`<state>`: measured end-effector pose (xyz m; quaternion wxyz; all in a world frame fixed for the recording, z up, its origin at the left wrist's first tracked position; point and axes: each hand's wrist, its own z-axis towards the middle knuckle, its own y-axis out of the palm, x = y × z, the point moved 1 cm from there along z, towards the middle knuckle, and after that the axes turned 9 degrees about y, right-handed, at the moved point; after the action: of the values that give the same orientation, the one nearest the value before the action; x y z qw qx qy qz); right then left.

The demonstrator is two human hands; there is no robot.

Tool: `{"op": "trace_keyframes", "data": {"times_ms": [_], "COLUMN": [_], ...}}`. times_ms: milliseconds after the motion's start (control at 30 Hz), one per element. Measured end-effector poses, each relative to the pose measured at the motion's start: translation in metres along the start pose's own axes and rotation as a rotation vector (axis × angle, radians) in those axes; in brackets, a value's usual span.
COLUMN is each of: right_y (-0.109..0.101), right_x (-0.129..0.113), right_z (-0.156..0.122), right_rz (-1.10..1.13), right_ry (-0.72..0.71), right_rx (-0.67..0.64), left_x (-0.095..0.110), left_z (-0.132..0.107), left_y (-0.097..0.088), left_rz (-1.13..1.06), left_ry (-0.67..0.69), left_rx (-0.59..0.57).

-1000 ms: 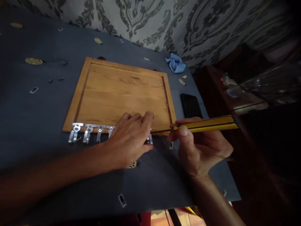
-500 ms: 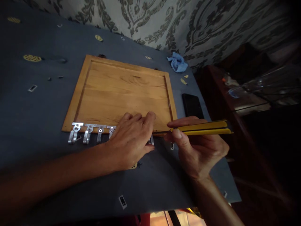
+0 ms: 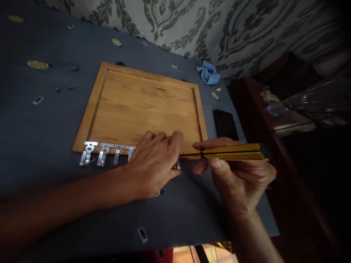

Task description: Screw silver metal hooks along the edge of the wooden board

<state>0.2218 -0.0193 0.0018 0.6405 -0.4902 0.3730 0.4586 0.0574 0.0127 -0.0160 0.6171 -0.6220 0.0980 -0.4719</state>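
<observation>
A wooden board (image 3: 142, 106) with a raised frame lies on the table. Along its near edge runs a metal hook rail (image 3: 117, 150) with several hooks and cross-head screws. My left hand (image 3: 156, 164) presses down over the rail's right part with fingers curled on the board and thumb at the near edge; it hides several hooks. In my right hand (image 3: 236, 175) are yellow-handled pliers (image 3: 233, 151), closed around by thumb and fingers. Their thin dark jaws point left along the board's near edge, toward my left hand; what the tips touch is hidden.
A black phone (image 3: 225, 124) lies right of the board, with a crumpled blue cloth (image 3: 208, 73) behind it. Two small dark pieces (image 3: 64, 88) rest at the left. A patterned curtain or wall (image 3: 164, 22) bounds the back; dark reddish furniture (image 3: 255, 98) stands at the right.
My right hand has shifted slightly right, and its grip on the pliers has loosened, showing more of the pivot and jaws. My left hand stays on the rail.
</observation>
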Motion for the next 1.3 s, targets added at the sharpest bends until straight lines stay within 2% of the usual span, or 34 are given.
{"op": "trace_keyframes", "data": {"times_ms": [100,200,300,433,533,633,767,933,1033,1133,1300], "right_y": [0.006,0.011,0.009,-0.002,-0.009,-0.013,-0.012,0.000,0.007,0.006,-0.006], "right_x": [0.003,0.004,0.002,-0.002,-0.004,-0.005,-0.004,-0.001,-0.001,-0.002,-0.005], "right_z": [-0.003,-0.002,0.000,0.002,0.003,0.004,0.003,-0.002,-0.002,0.000,0.004], "right_rz": [-0.068,-0.087,-0.040,-0.003,0.018,0.003,-0.019,-0.152,-0.128,-0.027,0.003], "right_ry": [-0.074,-0.115,-0.092,-0.027,-0.047,-0.073,-0.085,-0.134,-0.133,-0.096,-0.051], "right_rx": [0.142,0.197,0.154,0.026,-0.077,-0.095,-0.032,0.203,0.255,0.206,0.037], "left_x": [0.000,0.000,0.000,-0.001,0.000,0.001,0.002,0.000,0.001,0.001,0.002], "left_z": [0.000,-0.001,-0.001,-0.001,0.000,0.001,0.001,0.000,0.000,0.000,0.001], "left_y": [0.000,-0.001,-0.001,0.000,-0.001,-0.002,-0.003,-0.002,-0.002,-0.003,-0.004], "left_rz": [0.003,0.003,0.008,0.014,0.000,-0.012,-0.026,-0.013,-0.009,-0.013,-0.025], "left_ry": [0.003,0.010,0.014,0.015,-0.011,-0.028,-0.024,-0.022,-0.025,-0.028,-0.042], "left_rx": [0.004,0.005,0.007,0.010,-0.004,-0.016,-0.021,-0.018,-0.019,-0.028,-0.050]}}
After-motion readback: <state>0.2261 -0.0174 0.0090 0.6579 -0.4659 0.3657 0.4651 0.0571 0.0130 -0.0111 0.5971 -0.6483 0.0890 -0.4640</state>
